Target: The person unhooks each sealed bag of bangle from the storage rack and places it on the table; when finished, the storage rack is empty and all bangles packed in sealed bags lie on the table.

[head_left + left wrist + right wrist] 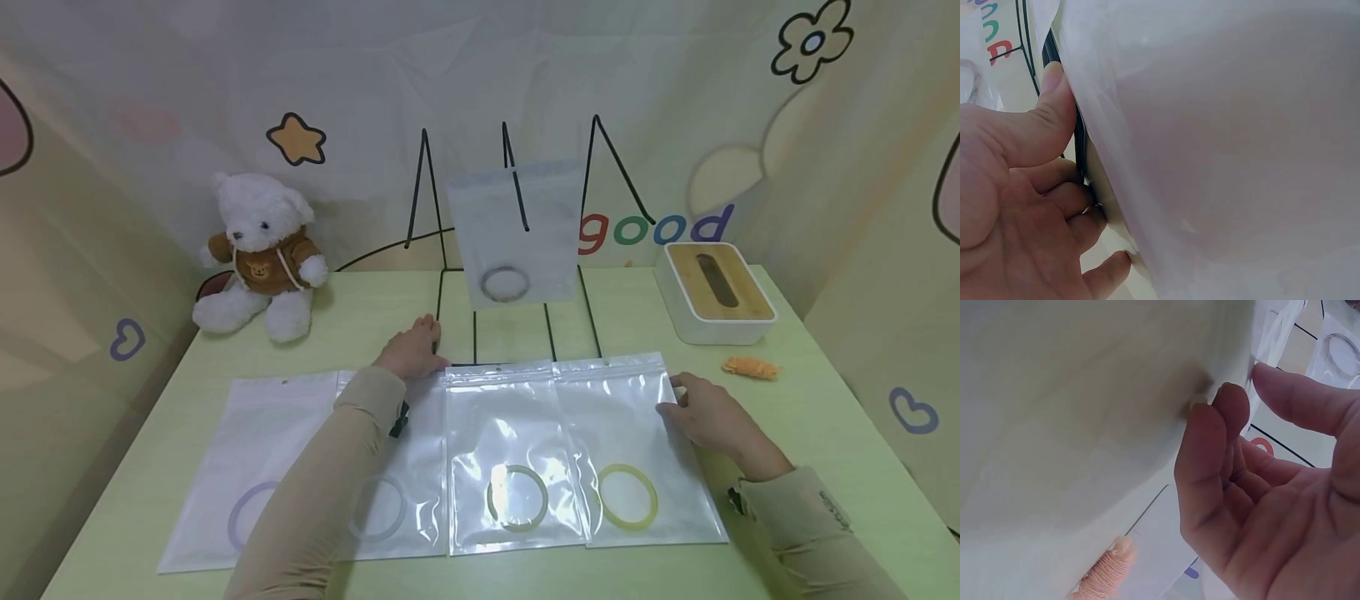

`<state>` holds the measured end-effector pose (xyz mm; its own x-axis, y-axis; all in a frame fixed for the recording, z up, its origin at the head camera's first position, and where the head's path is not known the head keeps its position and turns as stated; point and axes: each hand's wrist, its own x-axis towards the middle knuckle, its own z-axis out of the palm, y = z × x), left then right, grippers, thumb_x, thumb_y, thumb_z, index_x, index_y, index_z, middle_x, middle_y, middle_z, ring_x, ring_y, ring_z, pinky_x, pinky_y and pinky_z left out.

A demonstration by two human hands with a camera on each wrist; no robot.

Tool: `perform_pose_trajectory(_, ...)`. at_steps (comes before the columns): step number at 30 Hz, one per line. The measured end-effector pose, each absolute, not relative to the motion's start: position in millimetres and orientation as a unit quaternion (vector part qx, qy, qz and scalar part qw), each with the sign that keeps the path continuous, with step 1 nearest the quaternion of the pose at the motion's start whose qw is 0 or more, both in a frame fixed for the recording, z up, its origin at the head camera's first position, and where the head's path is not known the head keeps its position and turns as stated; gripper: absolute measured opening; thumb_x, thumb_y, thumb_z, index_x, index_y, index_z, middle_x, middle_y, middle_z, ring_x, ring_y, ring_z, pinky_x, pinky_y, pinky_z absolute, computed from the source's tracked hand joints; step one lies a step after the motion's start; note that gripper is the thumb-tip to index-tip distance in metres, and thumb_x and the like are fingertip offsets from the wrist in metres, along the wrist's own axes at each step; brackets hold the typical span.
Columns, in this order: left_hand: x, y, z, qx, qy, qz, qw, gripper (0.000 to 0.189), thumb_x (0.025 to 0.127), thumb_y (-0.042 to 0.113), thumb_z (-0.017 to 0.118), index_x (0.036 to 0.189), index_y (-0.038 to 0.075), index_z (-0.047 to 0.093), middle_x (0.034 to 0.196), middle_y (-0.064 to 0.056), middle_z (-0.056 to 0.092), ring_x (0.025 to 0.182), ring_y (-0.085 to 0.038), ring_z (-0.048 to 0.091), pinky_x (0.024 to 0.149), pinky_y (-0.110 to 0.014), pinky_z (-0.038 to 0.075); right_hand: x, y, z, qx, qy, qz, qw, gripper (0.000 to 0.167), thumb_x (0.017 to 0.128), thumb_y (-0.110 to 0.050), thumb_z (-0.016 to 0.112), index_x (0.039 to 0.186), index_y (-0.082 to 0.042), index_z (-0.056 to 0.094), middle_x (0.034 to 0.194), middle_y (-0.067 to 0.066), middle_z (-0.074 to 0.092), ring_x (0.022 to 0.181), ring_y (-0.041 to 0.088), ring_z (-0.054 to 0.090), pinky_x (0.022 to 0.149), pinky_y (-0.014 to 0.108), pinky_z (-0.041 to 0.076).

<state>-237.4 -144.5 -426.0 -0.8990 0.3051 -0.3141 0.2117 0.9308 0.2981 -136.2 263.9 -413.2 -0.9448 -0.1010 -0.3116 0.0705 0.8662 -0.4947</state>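
My left hand is at the front left corner of a black wire stand, just beyond the top edge of the second bag. In the left wrist view, its thumb lies along a black bar, fingers loosely bent. My right hand is at the right edge of the rightmost clear zip bag, which holds a yellow ring. Its thumb reaches the bag's edge, fingers bent beside it. Left of it lie bags with a pale green ring, a whitish ring and a lavender ring.
Another zip bag with a dark grey ring hangs from the stand's middle hook. A white plush bear sits back left. At the right stand a tissue box with a wooden lid and a small orange twisted bundle.
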Motion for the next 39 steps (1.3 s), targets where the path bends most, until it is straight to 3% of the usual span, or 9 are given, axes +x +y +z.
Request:
perform_pose_trajectory(5,-237,-145,-425,0.133,0.965,0.129,0.183,0.076,0.097,0.031,0.059,0.152,-0.003,0.020,0.159,-0.021,0.010,0.147,-0.033,0.009,0.116,-0.048,0.015,-136,264,-413,-0.006,0.956,-0.246,0.159,0.054,0.095,-0.022,0.060,0.131,0.016,0.043,0.102,0.030,0.063,0.083,0.031,0.063,0.068,0.043,0.054)
perform_pose_trajectory(17,-237,-147,-428,0.127,0.964,0.138,0.187,0.075,0.097,0.031,0.059,0.152,-0.003,0.020,0.159,-0.021,0.010,0.147,-0.034,0.009,0.116,-0.048,0.014,-142,243,-384,-0.069,0.965,-0.247,0.059,0.055,0.098,-0.030,0.057,0.131,0.014,0.048,0.110,0.030,0.054,0.095,0.039,0.056,0.074,0.049,0.050)
perform_pose_trajectory(25,-237,-146,-429,0.123,0.965,0.138,0.187,0.075,0.097,0.031,0.060,0.152,-0.002,0.021,0.159,-0.021,0.010,0.147,-0.033,0.009,0.116,-0.048,0.014,-163,211,-360,-0.098,0.940,-0.327,-0.021,0.050,0.102,-0.032,0.051,0.132,0.008,0.050,0.114,0.026,0.051,0.099,0.037,0.053,0.080,0.049,0.049)
perform_pose_trajectory(39,-240,-146,-430,0.127,0.966,0.138,0.181,0.076,0.097,0.032,0.060,0.152,-0.001,0.020,0.159,-0.020,0.010,0.147,-0.034,0.009,0.116,-0.048,0.014,-204,169,-360,-0.053,0.879,-0.448,-0.158,0.043,0.102,-0.028,0.048,0.131,0.004,0.048,0.120,0.021,0.047,0.108,0.034,0.047,0.087,0.041,0.041)
